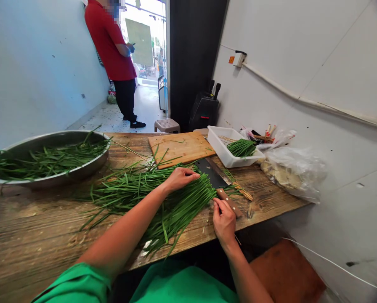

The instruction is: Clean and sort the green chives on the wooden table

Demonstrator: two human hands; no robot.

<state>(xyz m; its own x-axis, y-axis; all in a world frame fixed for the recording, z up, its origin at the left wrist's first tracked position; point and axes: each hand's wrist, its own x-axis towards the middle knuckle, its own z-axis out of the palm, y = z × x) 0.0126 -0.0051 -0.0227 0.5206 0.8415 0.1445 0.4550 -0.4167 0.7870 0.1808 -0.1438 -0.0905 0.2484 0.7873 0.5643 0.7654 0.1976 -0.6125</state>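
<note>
1. Across the middle of the wooden table (43, 219) lies a broad heap of what look like garlic chives (188, 204), ends lined up on the right, leaves trailing left and toward the near edge.
2. At those ends, the left hand (180, 179) is pinched narrow on the far side; the right hand (224, 221) is curled, thumb and forefinger together at the near side. Whether either has a stalk caught, I cannot tell.
3. Evening the ends, I'd judge, wants light fingertips: nudge them level, keep stalks parallel, don't bruise them.
4. Far left sits a metal basin (84, 172) of loose greens.
5. Far middle, leaves stray over a cutting board (188, 147).
6. Far right stand a clear plastic bag (302, 168) and a white plastic tray (239, 162) holding a bunch.
7. Most in the way is the cleaver (211, 172), its handle just beside the right hand; mind the knuckles.
8. Thin sticks (245, 192) lie right of its blade.
</note>
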